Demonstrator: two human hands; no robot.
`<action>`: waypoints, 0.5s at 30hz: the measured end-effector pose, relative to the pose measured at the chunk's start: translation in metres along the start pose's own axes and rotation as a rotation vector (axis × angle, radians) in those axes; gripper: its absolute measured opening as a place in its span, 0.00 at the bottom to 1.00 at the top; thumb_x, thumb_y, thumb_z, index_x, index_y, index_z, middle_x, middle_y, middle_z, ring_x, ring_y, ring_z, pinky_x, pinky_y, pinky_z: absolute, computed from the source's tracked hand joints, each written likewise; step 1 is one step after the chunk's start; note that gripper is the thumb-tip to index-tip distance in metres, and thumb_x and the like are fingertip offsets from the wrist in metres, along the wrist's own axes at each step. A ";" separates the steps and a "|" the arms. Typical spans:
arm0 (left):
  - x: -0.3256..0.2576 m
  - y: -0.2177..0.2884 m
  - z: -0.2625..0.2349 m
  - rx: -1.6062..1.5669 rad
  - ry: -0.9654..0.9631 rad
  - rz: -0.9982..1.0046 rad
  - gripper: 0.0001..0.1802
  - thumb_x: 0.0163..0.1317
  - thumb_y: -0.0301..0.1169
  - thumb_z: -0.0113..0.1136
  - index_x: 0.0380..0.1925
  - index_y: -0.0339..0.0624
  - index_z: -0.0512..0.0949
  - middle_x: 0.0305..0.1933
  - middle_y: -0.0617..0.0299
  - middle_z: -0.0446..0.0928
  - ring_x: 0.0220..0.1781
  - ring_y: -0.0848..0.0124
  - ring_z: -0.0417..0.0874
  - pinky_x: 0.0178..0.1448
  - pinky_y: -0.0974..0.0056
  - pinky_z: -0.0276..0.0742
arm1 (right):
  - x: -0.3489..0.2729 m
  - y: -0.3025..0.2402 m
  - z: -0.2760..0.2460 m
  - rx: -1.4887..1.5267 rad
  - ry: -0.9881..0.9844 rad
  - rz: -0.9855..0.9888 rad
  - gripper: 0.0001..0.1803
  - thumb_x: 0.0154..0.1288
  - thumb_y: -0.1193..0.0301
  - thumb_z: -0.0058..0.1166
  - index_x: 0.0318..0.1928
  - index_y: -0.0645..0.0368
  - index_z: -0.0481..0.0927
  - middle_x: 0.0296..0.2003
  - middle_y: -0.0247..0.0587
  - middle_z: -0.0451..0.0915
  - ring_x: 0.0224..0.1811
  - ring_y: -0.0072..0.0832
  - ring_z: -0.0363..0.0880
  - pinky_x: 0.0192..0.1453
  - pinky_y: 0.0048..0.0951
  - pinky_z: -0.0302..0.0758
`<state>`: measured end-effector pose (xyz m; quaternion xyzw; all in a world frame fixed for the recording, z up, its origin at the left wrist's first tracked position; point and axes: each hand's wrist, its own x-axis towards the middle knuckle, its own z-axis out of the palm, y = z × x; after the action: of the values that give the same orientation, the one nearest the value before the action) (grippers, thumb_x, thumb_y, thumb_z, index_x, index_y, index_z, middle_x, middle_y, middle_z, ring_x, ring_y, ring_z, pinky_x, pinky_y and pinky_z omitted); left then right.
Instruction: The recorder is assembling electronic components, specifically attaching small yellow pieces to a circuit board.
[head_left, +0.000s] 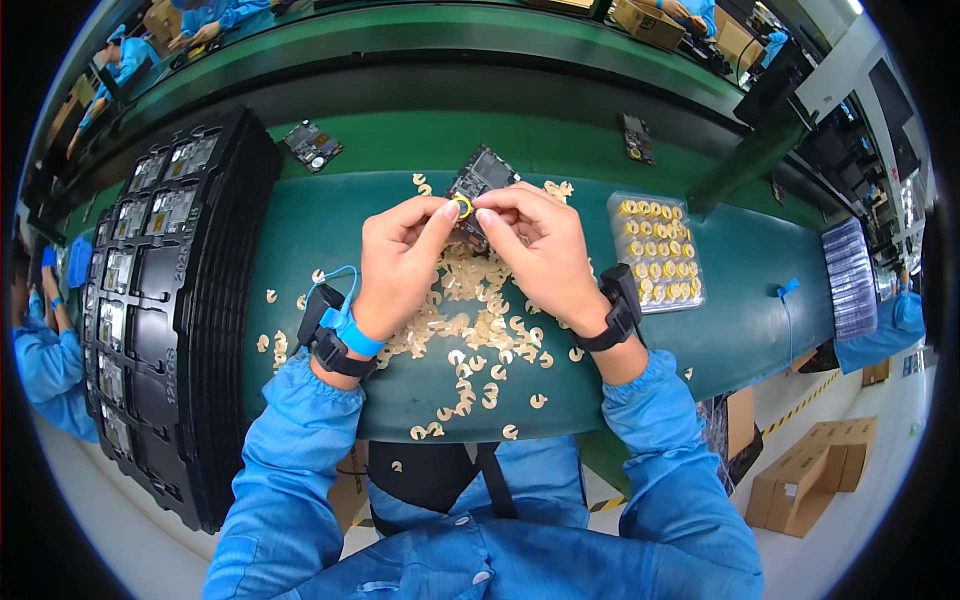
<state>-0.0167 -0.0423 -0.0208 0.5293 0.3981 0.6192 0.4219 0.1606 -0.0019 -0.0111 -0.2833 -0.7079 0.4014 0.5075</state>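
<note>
At twelve o'clock we see a circuit board [487,168], rigid and dark, with a rough, component-studded face; the yellow ring [462,207] against it looks smooth. Toward the centre, our cream scraps [470,285] are thin and matt, paper or film, we cannot tell which. The green tabletop [750,300] beneath is smooth with a low sheen. Between two and three o'clock we have a glossy clear plastic tray [701,285]; at nine, black trays [262,190] of moulded, satin plastic. Our smock [430,555], at six, is soft, creased blue cloth; at four, the boxes [795,485] are matt brown cardboard.
</note>
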 end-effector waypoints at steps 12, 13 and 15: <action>-0.002 0.003 0.000 0.117 -0.073 0.019 0.10 0.74 0.26 0.62 0.43 0.28 0.85 0.39 0.62 0.85 0.40 0.79 0.83 0.46 0.72 0.80 | -0.004 0.000 -0.003 -0.006 0.004 0.051 0.05 0.64 0.78 0.62 0.39 0.66 0.84 0.31 0.33 0.78 0.28 0.15 0.72 0.32 0.21 0.70; -0.002 0.003 0.001 0.117 -0.073 0.018 0.10 0.74 0.26 0.62 0.43 0.28 0.85 0.39 0.62 0.85 0.40 0.79 0.83 0.46 0.72 0.80 | -0.004 -0.001 -0.003 -0.025 -0.002 0.040 0.05 0.62 0.79 0.62 0.38 0.66 0.84 0.30 0.32 0.78 0.28 0.15 0.72 0.31 0.21 0.70; -0.001 0.003 0.004 0.060 -0.013 0.021 0.09 0.73 0.25 0.63 0.44 0.28 0.85 0.40 0.62 0.85 0.42 0.78 0.84 0.48 0.70 0.82 | -0.005 -0.006 -0.003 -0.053 0.001 0.024 0.04 0.61 0.80 0.62 0.38 0.65 0.84 0.30 0.31 0.77 0.27 0.14 0.71 0.31 0.21 0.69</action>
<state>-0.0129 -0.0443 -0.0179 0.5499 0.4082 0.6080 0.4016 0.1652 -0.0080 -0.0074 -0.3052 -0.7147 0.3884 0.4951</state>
